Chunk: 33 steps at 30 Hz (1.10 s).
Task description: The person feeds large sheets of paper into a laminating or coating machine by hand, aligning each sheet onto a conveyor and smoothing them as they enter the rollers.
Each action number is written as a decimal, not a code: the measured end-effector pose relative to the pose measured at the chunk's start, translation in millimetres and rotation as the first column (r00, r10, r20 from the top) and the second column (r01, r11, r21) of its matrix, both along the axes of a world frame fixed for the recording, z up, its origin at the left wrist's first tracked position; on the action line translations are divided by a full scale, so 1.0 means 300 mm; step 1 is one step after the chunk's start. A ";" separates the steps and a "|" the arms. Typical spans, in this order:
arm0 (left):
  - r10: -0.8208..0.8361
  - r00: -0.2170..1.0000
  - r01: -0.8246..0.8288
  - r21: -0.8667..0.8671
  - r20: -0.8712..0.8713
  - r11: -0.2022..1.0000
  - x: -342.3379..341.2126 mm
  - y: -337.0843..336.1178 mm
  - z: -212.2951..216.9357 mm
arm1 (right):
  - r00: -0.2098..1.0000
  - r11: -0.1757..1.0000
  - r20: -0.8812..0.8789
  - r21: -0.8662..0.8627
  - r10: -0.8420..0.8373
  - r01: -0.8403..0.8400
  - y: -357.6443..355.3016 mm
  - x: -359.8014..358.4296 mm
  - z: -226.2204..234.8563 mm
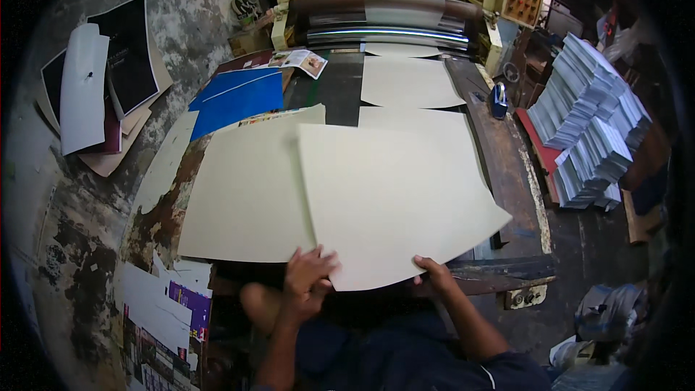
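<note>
A large cream paper sheet (pixel 394 192) slants across the middle of the bench, its near edge bowed toward me. My right hand (pixel 434 273) grips that near edge at the right, thumb on top and the other fingers hidden underneath. At the sheet's lower left corner is my left hand (pixel 311 273), fingers closed at the edge and slightly blurred. Under and to the left lies a stack of similar cream sheets (pixel 246 188). More cream sheets (pixel 409 81) lie in a line beyond, leading to the rollers (pixel 387 38) of a machine.
Blue sheets (pixel 239 98) and a printed picture sheet (pixel 308 64) lie at the far left of the bench. Tall stacks of white paper (pixel 586 116) stand on the right. A small blue object (pixel 499 100) sits on the right rail. Loose boards (pixel 83 94) lie on the stained floor at left.
</note>
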<state>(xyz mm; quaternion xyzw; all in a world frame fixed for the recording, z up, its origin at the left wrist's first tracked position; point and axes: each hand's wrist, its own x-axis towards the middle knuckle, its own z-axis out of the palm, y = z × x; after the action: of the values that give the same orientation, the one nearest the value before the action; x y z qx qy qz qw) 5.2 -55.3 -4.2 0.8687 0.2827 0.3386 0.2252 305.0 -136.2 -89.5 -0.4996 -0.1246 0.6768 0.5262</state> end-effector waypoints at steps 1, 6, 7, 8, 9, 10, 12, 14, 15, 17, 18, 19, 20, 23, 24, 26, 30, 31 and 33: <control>0.180 0.984 -0.180 0.098 0.006 0.979 0.005 0.015 0.001 | 1.000 1.000 0.003 0.001 -0.002 0.002 -0.020 -0.001 -0.009; 0.530 0.835 -0.438 0.403 -0.150 0.804 -0.001 0.088 -0.058 | 0.993 0.995 -0.084 0.047 -0.085 0.090 -0.140 -0.059 -0.098; 0.534 0.828 -0.444 0.384 -0.170 0.810 -0.011 0.103 -0.091 | 0.990 0.993 -0.082 -0.007 -0.114 0.114 -0.170 -0.078 -0.107; 0.550 0.827 -0.490 0.333 -0.116 0.806 -0.027 0.122 -0.114 | 0.990 0.997 -0.117 -0.017 -0.082 0.081 -0.192 -0.081 -0.123; 0.567 0.821 -0.531 0.278 -0.066 0.801 -0.036 0.142 -0.130 | 0.989 0.996 -0.123 -0.047 -0.078 0.072 -0.206 -0.099 -0.115; 0.562 0.827 -0.539 0.269 -0.014 0.798 -0.031 0.146 -0.106 | 0.989 0.988 -0.076 -0.093 -0.130 0.123 -0.219 -0.117 -0.088; 0.549 0.835 -0.542 0.213 0.033 0.813 -0.026 0.168 -0.102 | 0.983 0.979 -0.028 -0.103 -0.180 0.176 -0.242 -0.126 -0.089; 0.613 0.789 -0.614 0.039 0.036 0.788 -0.039 0.181 -0.092 | 0.982 0.976 -0.041 -0.124 -0.185 0.179 -0.255 -0.129 -0.094; 0.667 0.745 -0.664 -0.089 0.010 0.743 -0.041 0.186 -0.084 | 0.978 0.973 -0.054 -0.121 -0.203 0.195 -0.265 -0.131 -0.095; 0.667 0.732 -0.645 -0.173 0.139 0.744 -0.043 0.232 -0.084 | 0.980 0.976 -0.061 -0.125 -0.188 0.179 -0.274 -0.139 -0.085; 0.682 0.719 -0.656 -0.194 0.135 0.729 -0.057 0.263 -0.098 | 0.980 0.974 -0.064 -0.141 -0.187 0.177 -0.276 -0.149 -0.078; 0.688 0.710 -0.659 -0.201 0.152 0.724 -0.062 0.295 -0.091 | 0.979 0.974 -0.066 -0.131 -0.193 0.183 -0.262 -0.149 -0.066; 0.682 0.714 -0.652 -0.203 0.159 0.730 -0.069 0.301 -0.090 | 0.978 0.973 -0.060 -0.126 -0.200 0.192 -0.268 -0.153 -0.062; 0.679 0.727 -0.638 -0.270 0.096 0.721 -0.070 0.307 -0.068 | 0.995 0.991 -0.099 -0.133 -0.032 0.019 -0.312 -0.156 -0.067; 0.698 0.712 -0.659 -0.271 0.078 0.702 -0.059 0.294 -0.058 | 0.996 0.990 -0.085 -0.140 -0.022 0.010 -0.327 -0.158 -0.065; 0.710 0.694 -0.680 -0.215 0.119 0.701 -0.032 0.243 -0.037 | 0.997 0.993 -0.071 -0.120 -0.032 0.024 -0.327 -0.166 -0.046; 0.745 0.666 -0.740 -0.086 0.041 0.667 -0.022 0.188 -0.068 | 0.991 0.991 -0.127 -0.130 -0.039 0.022 -0.308 -0.161 -0.012; 0.734 0.677 -0.730 -0.077 0.055 0.679 -0.017 0.171 -0.065 | 0.986 0.988 -0.151 -0.148 -0.064 0.041 -0.292 -0.150 -0.007; 0.680 0.733 -0.680 0.060 0.030 0.731 -0.008 0.143 -0.056 | 0.981 0.993 -0.181 -0.103 -0.073 0.055 -0.246 -0.109 -0.047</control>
<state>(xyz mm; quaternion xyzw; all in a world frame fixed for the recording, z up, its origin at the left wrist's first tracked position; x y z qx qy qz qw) 2.7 -12.3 -21.1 0.7114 0.5685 0.4092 0.0576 272.3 -210.0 -103.7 -0.4635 -0.0261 0.7083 0.5318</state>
